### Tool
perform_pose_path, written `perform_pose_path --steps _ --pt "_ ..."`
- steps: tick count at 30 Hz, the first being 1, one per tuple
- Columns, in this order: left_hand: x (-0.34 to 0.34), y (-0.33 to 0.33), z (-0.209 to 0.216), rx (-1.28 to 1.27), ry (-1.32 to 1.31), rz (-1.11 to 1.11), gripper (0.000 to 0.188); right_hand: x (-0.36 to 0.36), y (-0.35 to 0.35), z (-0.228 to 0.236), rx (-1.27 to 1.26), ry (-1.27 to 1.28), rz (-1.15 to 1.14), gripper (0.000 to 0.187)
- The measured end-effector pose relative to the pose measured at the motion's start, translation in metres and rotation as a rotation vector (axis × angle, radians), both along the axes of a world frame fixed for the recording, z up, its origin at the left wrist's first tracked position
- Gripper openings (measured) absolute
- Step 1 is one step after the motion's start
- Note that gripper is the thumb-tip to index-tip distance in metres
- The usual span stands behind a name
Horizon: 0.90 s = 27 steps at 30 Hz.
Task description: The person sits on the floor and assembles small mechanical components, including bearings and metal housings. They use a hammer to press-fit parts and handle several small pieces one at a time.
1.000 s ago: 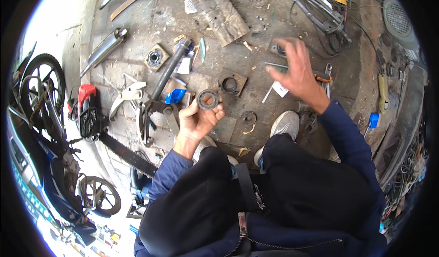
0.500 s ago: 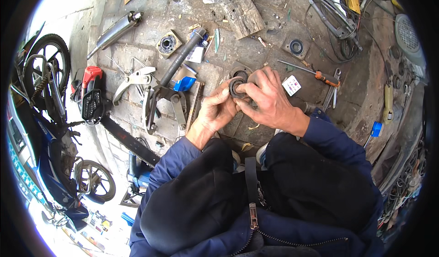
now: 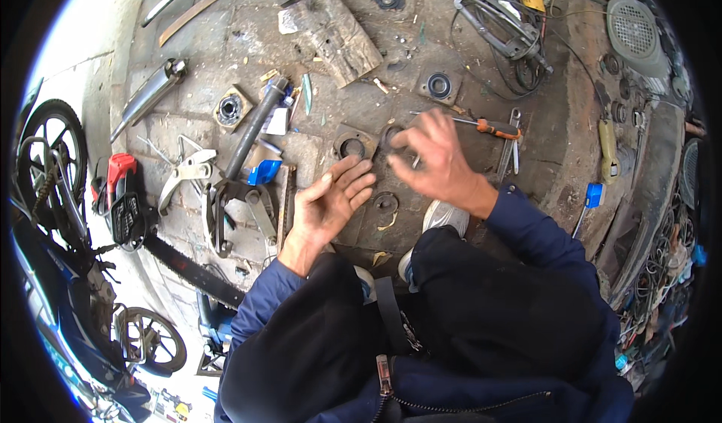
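My left hand [image 3: 331, 200] is turned palm up with its fingers stretched out and nothing in it. Just beyond its fingertips lies a square metal flange plate [image 3: 364, 139] with a round hole. My right hand [image 3: 438, 160] hovers to the right, its curled fingers blurred by motion. A dark ring [image 3: 390, 136] shows beside those fingertips; whether they grip it or it lies on the ground is unclear. Between my hands and my shoes, a second, flat ring [image 3: 386, 202] rests on the paving.
A screwdriver [image 3: 498, 129] and a wrench [image 3: 514, 141] lie at right. Flange plates with bearings [image 3: 438, 85] [image 3: 231, 109], a wooden board [image 3: 335, 36] and a grey tube [image 3: 259, 126] spread beyond. At left are a gear puller [image 3: 218, 190], a chainsaw [image 3: 124, 197] and a motorcycle [image 3: 71, 272].
My hands have come apart; the left has opened and no longer holds the dark ring. My right hand has lifted away from it. The view has shifted, uncovering the flat ring on the ground.
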<state>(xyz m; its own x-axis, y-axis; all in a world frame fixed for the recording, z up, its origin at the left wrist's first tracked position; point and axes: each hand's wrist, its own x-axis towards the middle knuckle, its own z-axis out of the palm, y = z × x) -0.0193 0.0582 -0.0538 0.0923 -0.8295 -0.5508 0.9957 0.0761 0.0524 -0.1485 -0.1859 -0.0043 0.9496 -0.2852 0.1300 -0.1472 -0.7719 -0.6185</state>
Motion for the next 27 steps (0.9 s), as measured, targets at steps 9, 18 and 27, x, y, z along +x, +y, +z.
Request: perform_pose_path --steps 9,18,27 --pt "-0.001 0.017 -0.012 0.006 0.041 -0.014 0.070 -0.019 -0.105 -0.044 -0.188 0.163 -0.214 0.026" --pt "0.000 0.017 -0.011 0.005 0.035 -0.028 0.069 -0.015 -0.107 -0.050 -0.214 0.197 -0.183 0.026" --pt "0.001 0.017 -0.010 0.019 0.038 -0.028 0.071 -0.011 -0.103 -0.050 -0.254 0.204 -0.152 0.026"
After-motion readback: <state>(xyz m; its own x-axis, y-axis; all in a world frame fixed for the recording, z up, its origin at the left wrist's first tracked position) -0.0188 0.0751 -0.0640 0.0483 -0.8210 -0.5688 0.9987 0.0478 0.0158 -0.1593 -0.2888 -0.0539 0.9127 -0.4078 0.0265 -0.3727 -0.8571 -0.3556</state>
